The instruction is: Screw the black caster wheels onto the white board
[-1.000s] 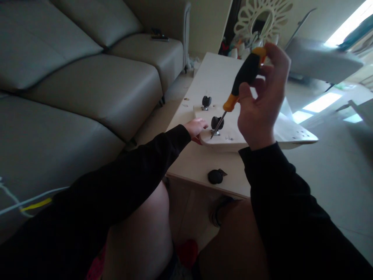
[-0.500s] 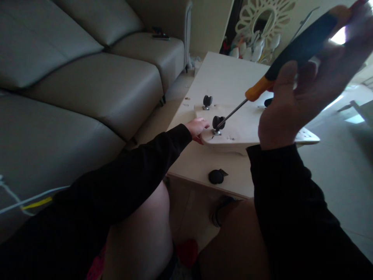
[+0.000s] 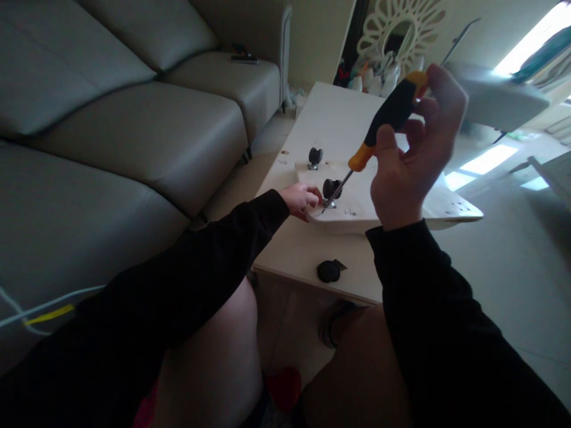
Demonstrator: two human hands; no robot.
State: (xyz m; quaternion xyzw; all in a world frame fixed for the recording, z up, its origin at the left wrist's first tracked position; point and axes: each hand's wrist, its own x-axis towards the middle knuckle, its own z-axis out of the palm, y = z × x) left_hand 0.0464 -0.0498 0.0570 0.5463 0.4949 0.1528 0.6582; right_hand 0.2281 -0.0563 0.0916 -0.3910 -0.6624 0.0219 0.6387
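A screwdriver with a black and orange handle is gripped in my right hand, its shaft slanting down to the left. The tip is beside the base plate of a black swivel caster near the corner of a white board. At that same corner, my left hand has bent fingers drawn together beside the plate and screwdriver tip; whatever is between them is too small to make out. Behind, a second caster stands wheel-up on the board.
The board lies on a pale table. A loose black caster rests near the table's front edge. A grey sofa runs along the left, with a dark phone-like object on it. A flower-shaped mirror is at the back.
My right hand has moved down and left with the screwdriver, bringing its tip from the caster wheel to its base plate. My left fingers have curled from the board's edge toward the plate.
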